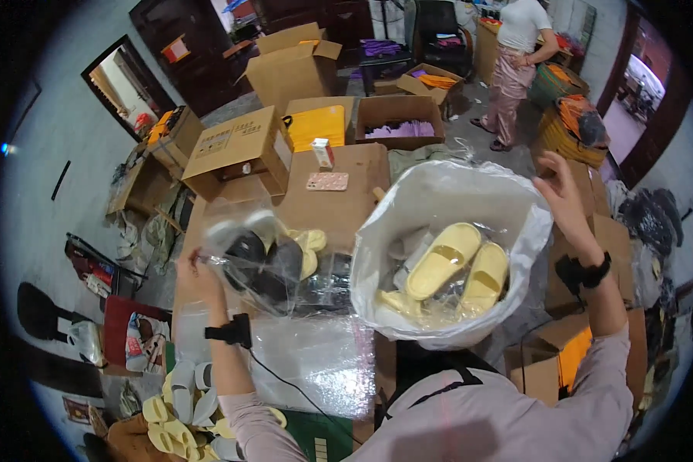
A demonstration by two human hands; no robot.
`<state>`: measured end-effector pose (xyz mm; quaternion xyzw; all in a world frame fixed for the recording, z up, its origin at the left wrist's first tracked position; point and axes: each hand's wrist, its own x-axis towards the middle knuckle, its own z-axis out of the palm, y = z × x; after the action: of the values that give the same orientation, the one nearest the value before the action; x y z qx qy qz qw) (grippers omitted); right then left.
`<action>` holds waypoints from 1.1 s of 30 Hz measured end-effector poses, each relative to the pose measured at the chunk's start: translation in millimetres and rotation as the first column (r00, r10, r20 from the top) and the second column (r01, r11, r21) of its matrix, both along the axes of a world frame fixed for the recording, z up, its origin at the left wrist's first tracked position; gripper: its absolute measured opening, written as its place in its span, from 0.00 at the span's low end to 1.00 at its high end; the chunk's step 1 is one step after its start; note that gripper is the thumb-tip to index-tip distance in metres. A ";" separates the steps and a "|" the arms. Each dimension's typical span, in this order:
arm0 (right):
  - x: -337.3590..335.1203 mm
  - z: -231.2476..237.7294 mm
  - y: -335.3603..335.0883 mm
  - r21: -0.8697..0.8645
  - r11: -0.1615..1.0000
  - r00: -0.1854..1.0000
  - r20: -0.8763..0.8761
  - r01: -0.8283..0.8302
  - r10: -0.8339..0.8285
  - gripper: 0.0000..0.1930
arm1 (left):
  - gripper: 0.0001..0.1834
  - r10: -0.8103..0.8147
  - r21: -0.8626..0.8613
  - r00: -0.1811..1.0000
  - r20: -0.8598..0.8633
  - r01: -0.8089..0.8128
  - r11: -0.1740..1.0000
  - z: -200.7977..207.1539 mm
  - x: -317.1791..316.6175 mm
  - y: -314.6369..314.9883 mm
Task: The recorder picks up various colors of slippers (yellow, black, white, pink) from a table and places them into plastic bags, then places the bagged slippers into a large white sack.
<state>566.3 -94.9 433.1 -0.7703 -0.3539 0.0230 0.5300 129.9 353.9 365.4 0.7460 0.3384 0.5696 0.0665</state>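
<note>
Left hand [200, 279] holding bagged slippers [280, 266], right hand [566, 204] by sack [454, 192]

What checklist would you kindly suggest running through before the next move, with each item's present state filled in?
1. Left hand has hold of the clear plastic bag: ok, the fingers pinch its edge.
2. White sack standing with its mouth open: ok.
3. Yellow slippers inside the sack below its rim: ok.
4. Right hand touching the sack's rim: cannot tell; it is open beside it, contact unclear.
5. Tabletop free of loose items: not ok, a patterned phone and a small box are on it.
</note>
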 end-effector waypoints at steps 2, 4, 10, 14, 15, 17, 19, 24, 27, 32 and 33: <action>-22.3 29.9 29.6 -0.119 0.977 0.983 0.035 -0.177 0.183 0.34 | 0.16 -0.118 -0.037 0.989 0.094 0.121 0.992 50.9 18.1 -23.8; -54.3 64.3 63.0 -0.158 0.895 0.873 0.206 -0.417 0.443 0.42 | 0.13 -0.279 0.023 0.951 0.132 0.279 0.960 93.3 38.0 -42.8; -127.3 119.4 143.8 -0.172 0.933 0.682 0.641 -0.318 0.351 0.63 | 0.10 -0.506 0.124 0.862 -0.044 0.507 0.853 207.7 112.3 -112.0; -125.8 127.2 164.5 -0.021 0.971 0.644 0.745 -0.239 0.175 0.64 | 0.09 -0.691 0.192 0.720 -0.064 0.689 0.699 244.3 168.1 -181.5; -118.6 137.7 157.1 -0.010 0.942 0.667 0.703 -0.337 0.246 0.64 | 0.09 -0.690 0.197 0.721 -0.070 0.688 0.698 253.0 171.6 -197.2; -99.8 145.6 140.3 0.122 0.968 0.514 0.858 -0.218 0.008 0.54 | 0.10 -0.740 0.279 0.625 -0.249 0.778 0.563 265.3 182.4 -226.6; -80.8 156.8 117.2 0.193 0.956 0.515 0.855 -0.219 -0.054 0.40 | 0.10 -0.691 0.286 0.626 -0.361 0.780 0.557 269.5 185.8 -246.5; -33.1 128.3 76.6 0.310 0.926 0.399 0.893 -0.215 -0.207 0.14 | 0.11 -0.776 -0.018 0.492 -0.394 0.840 0.542 241.8 207.8 -283.0; -19.3 99.8 42.7 0.329 0.927 0.385 0.890 -0.178 -0.242 0.12 | 0.20 -0.854 0.107 0.453 -0.258 0.891 0.440 204.9 202.5 -274.3; -14.4 40.2 -5.9 0.265 0.951 0.426 0.888 -0.162 -0.175 0.15 | 0.38 -0.392 -0.224 0.780 -0.488 0.323 0.920 57.2 178.6 -189.6; -21.9 33.9 -12.0 0.225 0.953 0.445 0.888 -0.202 -0.115 0.17 | 0.42 -0.306 -0.253 0.717 -0.626 0.183 0.950 20.7 163.4 -178.5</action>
<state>544.4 -106.9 467.0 -0.5675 -0.5983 -0.4257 0.3725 293.3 175.4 386.1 0.9278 0.2862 0.2247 0.0825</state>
